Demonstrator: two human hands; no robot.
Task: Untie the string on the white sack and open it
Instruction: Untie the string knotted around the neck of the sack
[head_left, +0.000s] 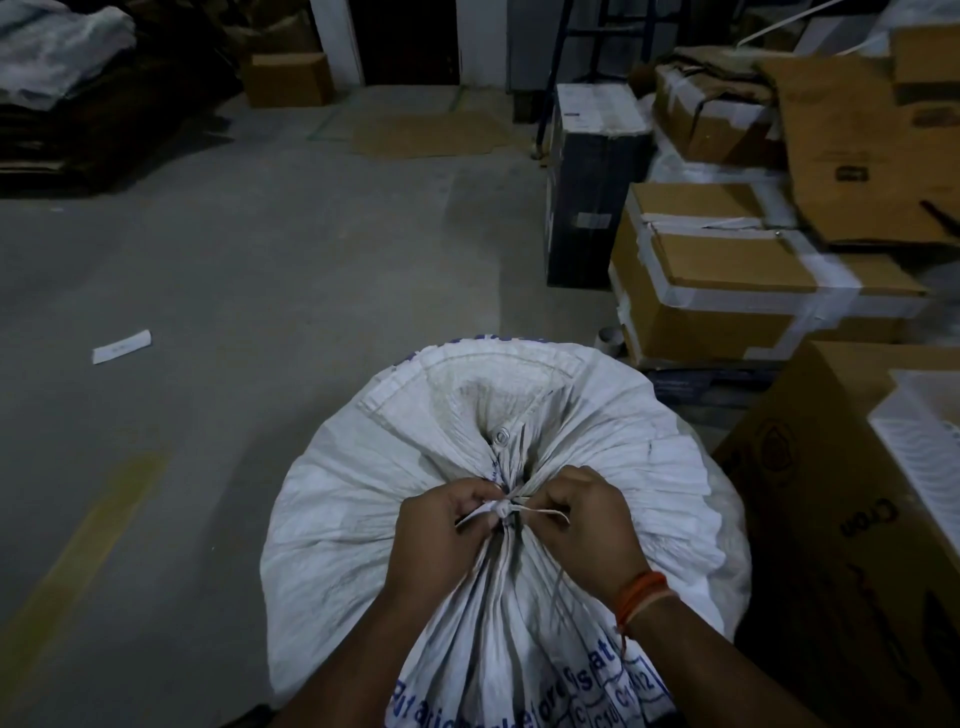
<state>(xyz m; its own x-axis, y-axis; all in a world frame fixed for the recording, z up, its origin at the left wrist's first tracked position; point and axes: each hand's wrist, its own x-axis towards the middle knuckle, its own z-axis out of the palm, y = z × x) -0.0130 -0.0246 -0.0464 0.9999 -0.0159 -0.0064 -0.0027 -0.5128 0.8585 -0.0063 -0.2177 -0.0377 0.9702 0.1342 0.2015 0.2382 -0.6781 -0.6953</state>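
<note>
A big white woven sack (363, 519) with blue print stands on the floor in front of me, its neck gathered into pleats. A white string (503, 510) is knotted around that neck. My left hand (441, 530) pinches the string end on the left of the knot. My right hand (587, 525), with an orange thread band at the wrist, pinches the string end on the right. Both hands press close against the knot, and the sack's mouth is bunched shut toward me.
Taped cardboard boxes (727, 291) are stacked to the right, with a large brown carton (841, 499) right beside the sack. A black box (592, 192) stands behind them. Grey concrete floor (234, 270) spreads left, with a paper strip (122, 346) on it.
</note>
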